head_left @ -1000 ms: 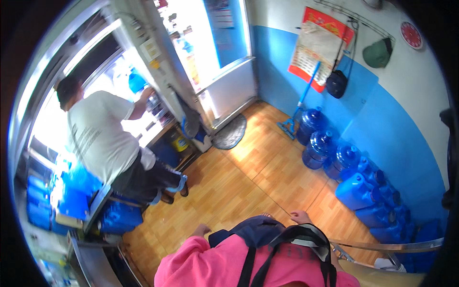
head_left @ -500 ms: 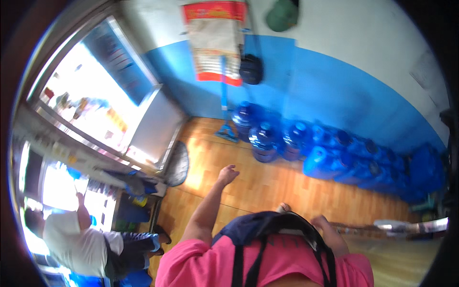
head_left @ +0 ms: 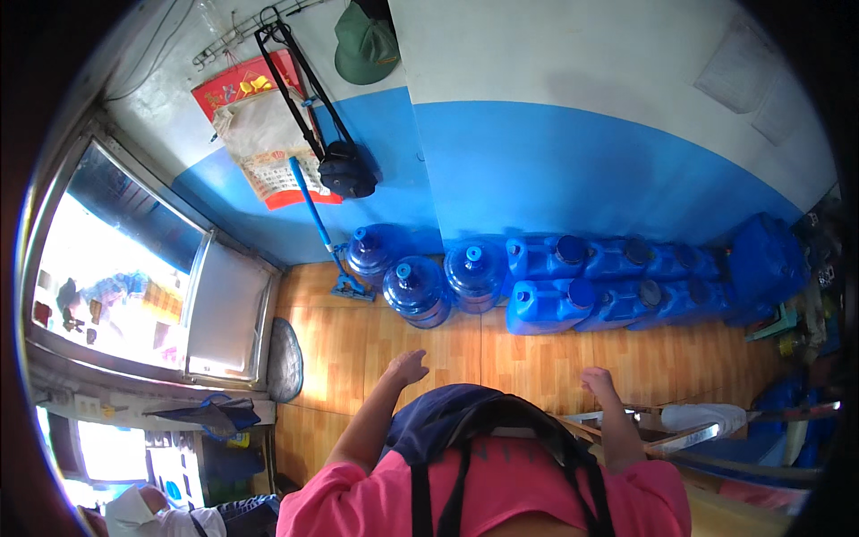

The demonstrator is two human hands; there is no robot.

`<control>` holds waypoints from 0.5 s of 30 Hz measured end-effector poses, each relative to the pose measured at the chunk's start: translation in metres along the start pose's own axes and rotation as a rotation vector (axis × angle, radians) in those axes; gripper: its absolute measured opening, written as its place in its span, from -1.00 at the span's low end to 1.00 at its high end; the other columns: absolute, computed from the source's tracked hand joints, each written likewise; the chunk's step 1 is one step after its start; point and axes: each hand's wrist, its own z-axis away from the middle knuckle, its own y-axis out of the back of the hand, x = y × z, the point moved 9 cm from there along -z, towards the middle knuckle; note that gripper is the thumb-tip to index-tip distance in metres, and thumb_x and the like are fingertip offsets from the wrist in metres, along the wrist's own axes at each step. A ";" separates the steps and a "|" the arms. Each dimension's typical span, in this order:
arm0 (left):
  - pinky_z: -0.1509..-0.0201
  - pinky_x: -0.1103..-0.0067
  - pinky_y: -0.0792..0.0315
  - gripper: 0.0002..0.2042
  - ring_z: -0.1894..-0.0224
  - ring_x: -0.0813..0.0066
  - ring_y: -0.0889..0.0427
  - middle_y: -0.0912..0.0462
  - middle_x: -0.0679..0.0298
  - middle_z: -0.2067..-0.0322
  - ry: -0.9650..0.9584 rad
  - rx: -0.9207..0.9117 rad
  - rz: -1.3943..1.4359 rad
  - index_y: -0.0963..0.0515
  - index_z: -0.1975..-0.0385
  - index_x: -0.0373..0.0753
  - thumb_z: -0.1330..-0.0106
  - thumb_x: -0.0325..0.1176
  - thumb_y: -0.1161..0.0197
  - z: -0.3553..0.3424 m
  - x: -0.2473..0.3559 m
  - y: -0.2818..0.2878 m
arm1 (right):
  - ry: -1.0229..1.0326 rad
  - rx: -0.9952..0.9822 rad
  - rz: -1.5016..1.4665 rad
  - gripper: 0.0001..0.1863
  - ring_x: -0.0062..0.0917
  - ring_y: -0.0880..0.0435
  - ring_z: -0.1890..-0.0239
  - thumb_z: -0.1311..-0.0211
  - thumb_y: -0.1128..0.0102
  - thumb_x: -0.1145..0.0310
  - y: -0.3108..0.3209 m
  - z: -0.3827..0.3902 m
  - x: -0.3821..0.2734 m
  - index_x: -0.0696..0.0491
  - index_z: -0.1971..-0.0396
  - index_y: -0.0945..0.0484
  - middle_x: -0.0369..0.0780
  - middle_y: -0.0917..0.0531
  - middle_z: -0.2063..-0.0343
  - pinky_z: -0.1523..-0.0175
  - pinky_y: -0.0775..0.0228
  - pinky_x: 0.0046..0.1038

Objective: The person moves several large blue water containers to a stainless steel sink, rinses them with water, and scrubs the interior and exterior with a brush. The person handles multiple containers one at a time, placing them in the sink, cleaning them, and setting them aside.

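My left hand hangs over the wooden floor with nothing in it, its fingers loosely stretched. Nearest to it stands a round blue water bottle, upright; two more, the left bottle and the right bottle, are close behind. Further right, my right hand is also empty, fingers slightly bent and apart. Beyond it, several blue water jugs with handles and round caps stand in two rows against the wall. Neither hand touches anything. A dark blue bag hangs on my chest by black straps.
A blue-handled mop leans by the wall below a calendar, a black pouch and a green cap. An oval mat lies by the door. Another person is at lower left. A metal-edged rack stands right.
My view has turned, so the bottles and jugs sit further left and appear closer. My right hand, half hidden before, now shows fully. The other person has slipped toward the lower left edge.
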 end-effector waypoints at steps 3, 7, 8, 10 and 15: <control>-0.13 0.27 -0.36 -0.42 -0.08 0.05 -0.47 -0.50 -0.01 -0.05 0.006 0.025 0.025 -0.35 -0.16 -0.21 -0.11 -0.15 -0.20 -0.005 0.012 0.014 | -0.312 0.057 -0.309 -0.78 -0.58 -0.57 0.61 -0.01 -0.24 0.38 0.030 0.021 0.051 0.08 0.29 -0.59 -0.26 -0.61 0.54 0.57 -0.33 -0.57; -0.17 0.29 -0.34 -0.41 -0.10 0.06 -0.46 -0.48 -0.02 -0.06 0.011 0.046 0.044 -0.36 -0.14 -0.25 -0.10 -0.12 -0.22 -0.004 -0.001 0.004 | -0.312 0.018 -0.247 -0.74 -0.54 -0.60 0.54 -0.06 -0.21 0.30 0.024 0.043 0.040 0.07 0.24 -0.57 -0.26 -0.59 0.51 0.48 -0.38 -0.53; -0.17 0.29 -0.34 -0.41 -0.11 0.06 -0.46 -0.48 -0.02 -0.06 0.021 0.043 0.035 -0.37 -0.13 -0.26 -0.10 -0.12 -0.23 -0.002 -0.016 -0.003 | -0.236 -0.089 -0.232 -0.73 -0.53 -0.62 0.51 -0.08 -0.20 0.27 0.010 0.045 0.023 0.07 0.24 -0.57 -0.27 -0.59 0.51 0.44 -0.40 -0.51; -0.19 0.32 -0.33 -0.41 -0.12 0.07 -0.44 -0.48 -0.03 -0.05 0.073 -0.006 0.081 -0.40 -0.10 -0.29 -0.07 -0.12 -0.27 0.002 -0.060 -0.025 | -0.270 -0.034 -0.250 -0.69 -0.54 -0.62 0.50 -0.10 -0.19 0.25 0.005 0.050 0.007 0.08 0.19 -0.56 -0.27 -0.59 0.48 0.45 -0.40 -0.54; 0.07 0.33 -0.46 -0.64 0.20 0.14 -0.63 -0.67 0.07 0.33 0.462 -0.053 0.168 -0.65 0.38 -0.23 -0.05 -0.03 -0.31 0.043 -0.226 -0.105 | -0.177 -0.035 -0.377 -0.71 -0.59 -0.61 0.52 -0.07 -0.23 0.31 -0.011 0.048 -0.029 0.10 0.20 -0.57 -0.27 -0.59 0.47 0.50 -0.35 -0.59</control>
